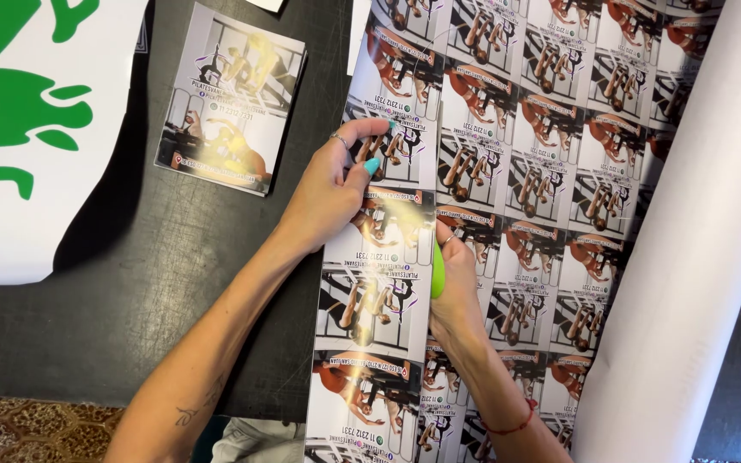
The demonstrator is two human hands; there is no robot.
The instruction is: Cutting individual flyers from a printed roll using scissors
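The left hand [328,193] rests on the big printed sheet [508,154]. Its fingers are bent and close together, and the thumb and first finger press on the left edge of the sheet, on one of the small pictures. The nails are painted blue-green, and one finger has a ring on it.

The right hand [454,296] is curled tight around a green cutter [436,270]. The fingers are wrapped shut on it, so only a strip of green shows. The cutter sits on the sheet between two columns of pictures, just below and to the right of the left hand. A thin red string goes around the right wrist.

The sheet is shiny and full of the same small picture, again and again, in rows. Its right side curls up into a white roll [688,257].

Everything lies on a dark table [130,283]. A small stack of cut cards [229,99] with the same picture sits on the table, left of the sheet and apart from the hands. Farther left lies a white sheet with green shapes [27,111]. A brown patterned floor [27,429] shows at the bottom left corner.
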